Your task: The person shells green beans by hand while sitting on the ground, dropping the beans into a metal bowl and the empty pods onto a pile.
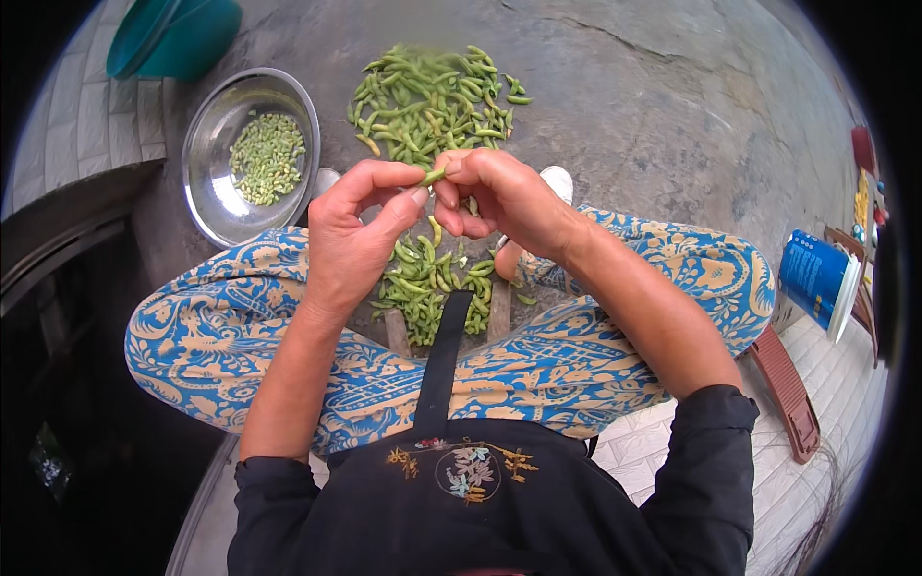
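A green soybean pod (432,177) is pinched between my two hands, above the gap between my knees. My left hand (353,223) grips one end with thumb and forefinger. At the other end, the thumb and forefinger of my right hand (508,198) close on it. Something small and green shows by the curled lower fingers of my right hand; I cannot tell whether it is held there. Beyond my hands a heap of whole pods (425,101) lies on the floor. Below them is a second pile of pods (425,288). Shelled beans (266,158) lie in a steel basin (209,180) at left.
Bare concrete floor (634,129) with a crack spreads ahead. A teal bucket (194,36) stands at the upper left, by a tiled step (94,129). On the right are a blue tub with a white rim (814,281) and a reddish-brown plastic piece (785,392). A black strap (443,360) hangs before me.
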`<state>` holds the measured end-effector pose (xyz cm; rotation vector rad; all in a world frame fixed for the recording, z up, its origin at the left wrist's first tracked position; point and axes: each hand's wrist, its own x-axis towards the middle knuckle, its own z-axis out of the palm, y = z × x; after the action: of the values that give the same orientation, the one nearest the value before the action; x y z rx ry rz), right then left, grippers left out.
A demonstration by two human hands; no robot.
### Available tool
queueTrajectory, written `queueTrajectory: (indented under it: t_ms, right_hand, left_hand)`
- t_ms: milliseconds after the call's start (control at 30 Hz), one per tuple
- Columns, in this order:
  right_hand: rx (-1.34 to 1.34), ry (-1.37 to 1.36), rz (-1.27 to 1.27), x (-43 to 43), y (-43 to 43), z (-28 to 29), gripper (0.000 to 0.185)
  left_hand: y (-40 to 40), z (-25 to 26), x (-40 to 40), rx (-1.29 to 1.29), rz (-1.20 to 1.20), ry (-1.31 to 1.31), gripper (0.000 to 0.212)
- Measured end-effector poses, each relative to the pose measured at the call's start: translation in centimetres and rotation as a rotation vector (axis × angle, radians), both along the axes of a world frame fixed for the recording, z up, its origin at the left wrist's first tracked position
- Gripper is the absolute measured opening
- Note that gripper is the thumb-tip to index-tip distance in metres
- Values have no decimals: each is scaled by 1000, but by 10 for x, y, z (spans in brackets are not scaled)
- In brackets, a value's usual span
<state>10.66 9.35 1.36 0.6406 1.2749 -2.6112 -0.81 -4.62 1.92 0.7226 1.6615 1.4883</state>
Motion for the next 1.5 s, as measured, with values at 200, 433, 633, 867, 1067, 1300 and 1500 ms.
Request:
queueTrajectory:
  t_ms: [200,433,633,867,1067,1300,1500]
  right_hand:
    - [325,0,27,-2,2,7,21]
    - [322,6,13,1,0,7,21]
    - [250,18,-26,3,-5,7,24]
    - [215,8,-39,3,-6,4,23]
    - [251,10,-25,4,-4,0,18]
    - [320,12,7,3,0,12,22]
    - [447,-40,16,4,-2,9,22]
  left_hand:
    - [3,6,0,-38,-60,155,14]
    - [4,5,3,27,-67,404,15]
    - [6,11,4,28,-63,531,14]
    - [6,9,3,60,-67,583,13]
    - [7,12,1,1,-91,574,14]
    - [5,9,-5,-31,-116,-144,17]
    - [2,1,-12,-95,-99,-532,18]
